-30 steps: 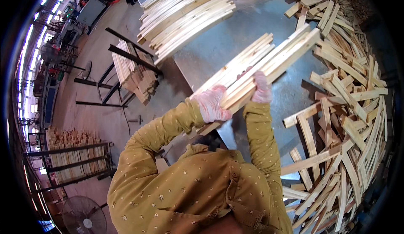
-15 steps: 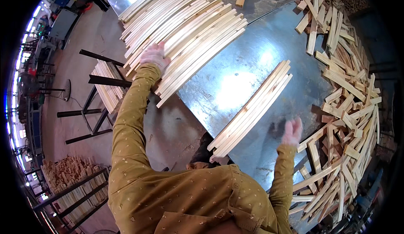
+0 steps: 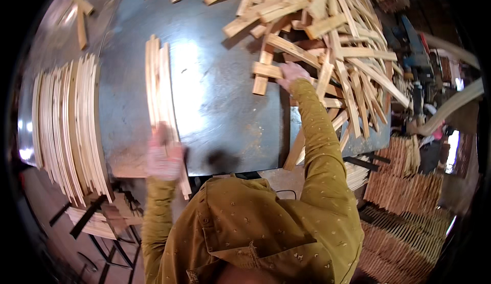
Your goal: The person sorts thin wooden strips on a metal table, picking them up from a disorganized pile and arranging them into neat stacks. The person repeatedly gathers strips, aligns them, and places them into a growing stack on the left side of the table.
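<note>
My left hand (image 3: 165,156), in a pale glove and smeared by motion, is over the near part of a small row of long wooden strips (image 3: 156,84) on the metal table. Its fingertips reach onto the strips, but their grip does not show clearly. My right hand (image 3: 294,73), also gloved, is stretched out to the heap of loose wooden strips (image 3: 348,51). Its fingers close at the right end of a short wooden strip (image 3: 266,70), which lies across another piece at the heap's edge.
A wide row of long, slightly curved strips (image 3: 66,125) lies on the left of the metal table (image 3: 220,115), its near ends past the edge above a black-barred rack (image 3: 87,217). Stacked wood (image 3: 404,192) stands at the right. Two loose pieces (image 3: 81,23) lie far left.
My view has swung to the right. My left hand has left the wide row for the small row of strips. My right hand has reached forward to the heap.
</note>
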Demonstrator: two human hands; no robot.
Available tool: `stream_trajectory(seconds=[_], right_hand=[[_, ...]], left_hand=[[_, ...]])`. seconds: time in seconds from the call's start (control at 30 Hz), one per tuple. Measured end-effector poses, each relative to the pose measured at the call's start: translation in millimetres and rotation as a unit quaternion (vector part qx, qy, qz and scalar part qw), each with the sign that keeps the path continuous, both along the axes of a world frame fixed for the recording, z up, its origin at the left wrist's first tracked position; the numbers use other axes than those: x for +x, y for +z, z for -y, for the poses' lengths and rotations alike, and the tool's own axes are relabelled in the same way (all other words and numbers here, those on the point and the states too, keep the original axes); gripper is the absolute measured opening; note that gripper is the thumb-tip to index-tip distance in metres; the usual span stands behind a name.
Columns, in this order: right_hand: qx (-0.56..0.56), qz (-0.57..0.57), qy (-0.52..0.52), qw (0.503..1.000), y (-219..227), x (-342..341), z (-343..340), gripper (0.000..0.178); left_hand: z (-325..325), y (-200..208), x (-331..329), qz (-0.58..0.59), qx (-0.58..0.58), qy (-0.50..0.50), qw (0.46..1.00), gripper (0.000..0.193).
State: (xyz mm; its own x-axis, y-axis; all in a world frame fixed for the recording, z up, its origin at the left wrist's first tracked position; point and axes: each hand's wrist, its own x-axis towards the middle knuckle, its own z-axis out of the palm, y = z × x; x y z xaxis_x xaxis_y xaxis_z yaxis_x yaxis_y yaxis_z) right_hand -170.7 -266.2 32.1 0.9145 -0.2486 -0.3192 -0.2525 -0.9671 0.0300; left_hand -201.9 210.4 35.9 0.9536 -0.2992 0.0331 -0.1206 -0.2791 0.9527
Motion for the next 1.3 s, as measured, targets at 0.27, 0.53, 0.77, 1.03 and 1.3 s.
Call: stream_trajectory(seconds=[0.27,0.53,0.77,1.03,1.3], right_hand=[[0.358,0.528,0.185,0.748,127,-37,-166,0.05],[0.226,0.12,-0.341,0.905,11,-113,25,0.091],[0.381,0.365,-0.081,0.846,-7,-116,-109,0.052],[-0.153,0.149,-0.23,0.949,12,-157,71,0.079],[0.34,-0.018,-0.23,0.912,60,-218,71,0.066]], left_hand=[[210,-21,-16,0.036,-0.183,-0.089,0.978,0.068],[212,-18,-1,-0.077,-0.217,0.045,0.972,0.045],[268,-27,-73,-0.435,-0.323,0.118,0.832,0.048],[266,-79,-98,-0.439,-0.225,0.21,0.844,0.048],[302,-87,-113,-0.467,-0.341,0.167,0.798,0.052]])
